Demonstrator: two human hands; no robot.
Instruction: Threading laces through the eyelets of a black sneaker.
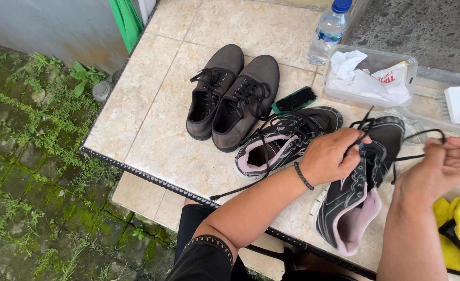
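Lower right of the frame, the black sneaker (357,198) lies on the tabletop (152,130). Left hand (330,157) fingers pinch its lace (368,136); right hand (443,169) fingers pinch the other end. Uneven pulling could knot the lace or drag the sneaker off the near edge.

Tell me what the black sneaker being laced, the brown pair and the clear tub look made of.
Black sneaker: looks like synthetic mesh with a pink fabric lining, judging by the sheen; the left hand and right hand hold its lace.
Brown pair: matte, probably canvas or suede.
Clear tub: see-through, likely plastic, holding crumpled white tissue.
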